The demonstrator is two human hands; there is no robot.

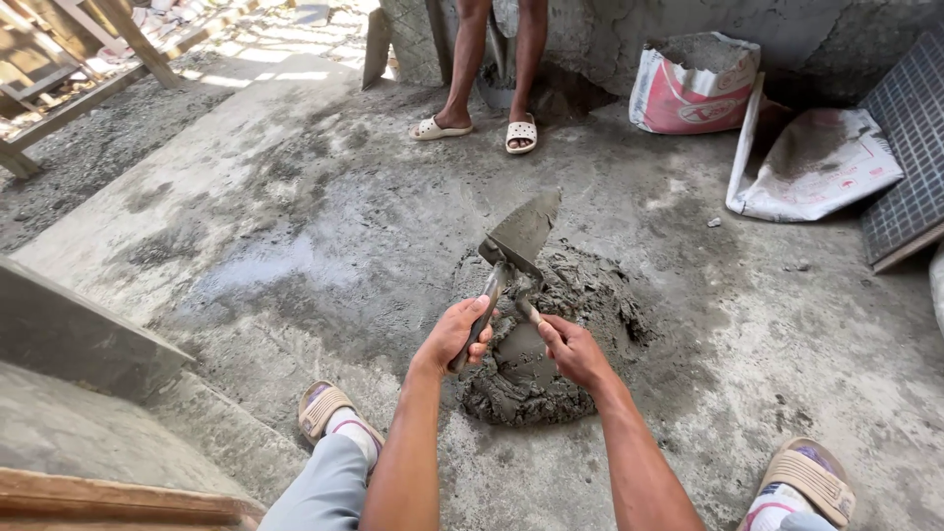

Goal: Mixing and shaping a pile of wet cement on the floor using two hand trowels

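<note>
Head view: left hand [454, 334] fingers wrap a trowel [521, 236] handle, blade raised mid-frame; right hand [573, 351] pinches a small tool [528, 311] over the wet mortar pile [551, 334] on the concrete floor [295, 226]. Beyond, another person's sandalled feet [479, 130], cement bags [694, 84] upper right, tiles [910, 147] at the right edge.

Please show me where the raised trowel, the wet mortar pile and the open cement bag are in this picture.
raised trowel [526, 231]: head view, on the flat grey blade.
wet mortar pile [580, 295]: head view, on its lumpy upper right part.
open cement bag [693, 93]: head view, on the red and white front.
</note>
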